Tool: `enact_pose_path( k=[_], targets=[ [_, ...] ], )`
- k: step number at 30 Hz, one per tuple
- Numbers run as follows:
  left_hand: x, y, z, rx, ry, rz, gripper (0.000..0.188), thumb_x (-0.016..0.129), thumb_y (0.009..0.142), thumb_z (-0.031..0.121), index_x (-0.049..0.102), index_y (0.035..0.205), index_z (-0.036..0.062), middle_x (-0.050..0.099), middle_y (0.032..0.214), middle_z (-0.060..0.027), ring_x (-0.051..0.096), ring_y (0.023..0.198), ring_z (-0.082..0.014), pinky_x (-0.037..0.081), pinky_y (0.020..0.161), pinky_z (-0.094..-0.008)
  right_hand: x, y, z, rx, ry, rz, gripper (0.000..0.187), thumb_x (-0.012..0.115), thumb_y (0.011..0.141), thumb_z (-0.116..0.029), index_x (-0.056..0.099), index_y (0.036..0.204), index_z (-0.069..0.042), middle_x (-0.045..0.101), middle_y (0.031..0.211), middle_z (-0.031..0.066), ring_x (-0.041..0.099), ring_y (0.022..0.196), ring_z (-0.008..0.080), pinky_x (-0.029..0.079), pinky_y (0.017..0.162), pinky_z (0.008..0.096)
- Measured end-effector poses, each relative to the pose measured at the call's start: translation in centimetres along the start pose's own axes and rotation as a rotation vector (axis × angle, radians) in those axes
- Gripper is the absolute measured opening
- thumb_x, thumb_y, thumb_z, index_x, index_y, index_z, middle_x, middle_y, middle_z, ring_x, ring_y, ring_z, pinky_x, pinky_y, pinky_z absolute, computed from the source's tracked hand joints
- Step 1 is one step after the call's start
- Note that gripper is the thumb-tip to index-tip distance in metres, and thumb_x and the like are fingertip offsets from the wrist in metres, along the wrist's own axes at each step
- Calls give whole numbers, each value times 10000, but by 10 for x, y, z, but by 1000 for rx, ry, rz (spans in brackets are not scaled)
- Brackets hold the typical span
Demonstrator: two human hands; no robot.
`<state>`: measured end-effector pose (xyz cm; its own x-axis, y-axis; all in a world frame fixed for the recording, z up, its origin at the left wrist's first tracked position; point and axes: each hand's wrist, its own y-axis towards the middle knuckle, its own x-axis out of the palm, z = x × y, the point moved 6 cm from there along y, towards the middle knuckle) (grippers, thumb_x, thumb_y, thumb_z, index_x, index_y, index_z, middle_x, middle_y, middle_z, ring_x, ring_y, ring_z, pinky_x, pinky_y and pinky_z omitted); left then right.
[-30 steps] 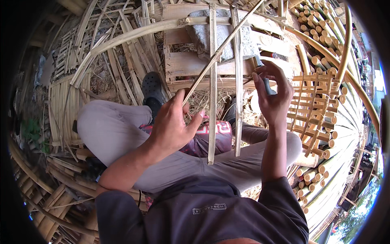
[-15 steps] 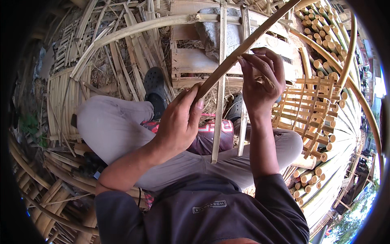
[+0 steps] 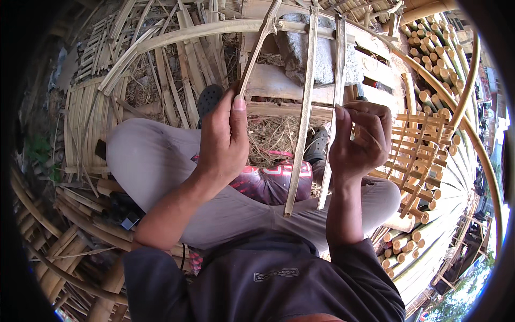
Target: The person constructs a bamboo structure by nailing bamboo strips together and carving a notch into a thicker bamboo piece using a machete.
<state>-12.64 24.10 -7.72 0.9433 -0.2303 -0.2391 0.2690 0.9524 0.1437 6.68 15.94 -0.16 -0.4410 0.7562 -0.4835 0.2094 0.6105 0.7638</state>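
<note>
My left hand [image 3: 225, 134] is closed round the near end of a bamboo strip [image 3: 256, 51] that slants up and away from me. To its right, two more bamboo strips, a middle one [image 3: 303, 118] and a right one [image 3: 340, 59], point toward my lap. All three meet a long cross strip [image 3: 198, 33] at the far side. My right hand [image 3: 362, 140] is closed, its thumb and finger pinching at the right strip about halfway along. Under the cross strip sits a grey stone block [image 3: 300, 59].
Pale wooden boards [image 3: 263, 78] lie beneath the stone. A small bamboo lattice [image 3: 416, 150] and stacked cut bamboo poles [image 3: 434, 59] stand at right. Loose slats [image 3: 171, 70] and woven panels [image 3: 88, 134] cover the left. A dark clog [image 3: 209, 99] is near my left hand.
The strip in my left hand has swung from slanting right to steeper, its far end now at the left. My right hand has left it and moved down to the right strip.
</note>
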Motion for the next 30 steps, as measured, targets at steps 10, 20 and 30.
enact_pose_path(
  k=[10,20,30],
  targets=[
    [22,-26,-7,-331,-482,-448,423,332,1118,317,470,1425,59,378,778,68,278,578,3,253,485,-168,-242,-49,200,966,-1033,-358,315,737,893,-289,673,1081,-44,692,1116,169,670,1031,329,519,972,439],
    [35,-27,6,-262,-358,-624,353,475,1076,278,521,1300,9,416,679,55,354,489,2,330,432,-199,-144,-60,189,825,-388,-634,620,702,915,-449,578,1319,6,703,1140,239,711,1011,360,541,897,442],
    [33,-25,4,-204,-268,-592,255,586,1030,192,559,1217,21,441,628,89,384,475,1,321,425,-209,-46,-83,238,693,-636,-977,592,742,792,-451,610,1146,4,706,1074,219,675,1040,387,536,899,486]
  ],
)
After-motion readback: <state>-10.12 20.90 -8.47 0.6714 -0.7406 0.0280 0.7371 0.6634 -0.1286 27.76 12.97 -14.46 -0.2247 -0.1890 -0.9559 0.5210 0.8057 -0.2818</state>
